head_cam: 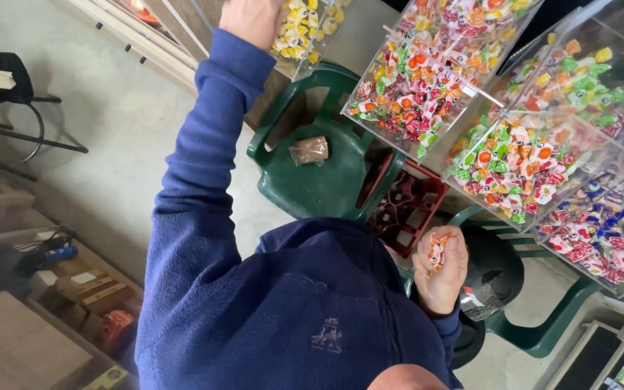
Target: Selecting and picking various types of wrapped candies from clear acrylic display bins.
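My left hand (254,18) reaches up to a clear bin of yellow wrapped candies (305,29) at the top edge. Its fingers are cut off by the frame, so I cannot tell what they hold. The blue sleeve (196,159) runs up the left side of the view. My right hand (440,271) is raised near my chest, palm up, closed around a few orange-and-white wrapped candies (436,251). Above and to the right stand tilted clear bins of mixed wrapped candies (417,87), one with orange and green pieces (518,162) nearest my right hand.
A green plastic chair (312,184) below the bins carries a small brown packet (310,150). A red bottle crate (409,209) sits beside it. A second green chair (543,336) holds a black rounded object (496,271). Cardboard boxes (81,289) lie at the lower left.
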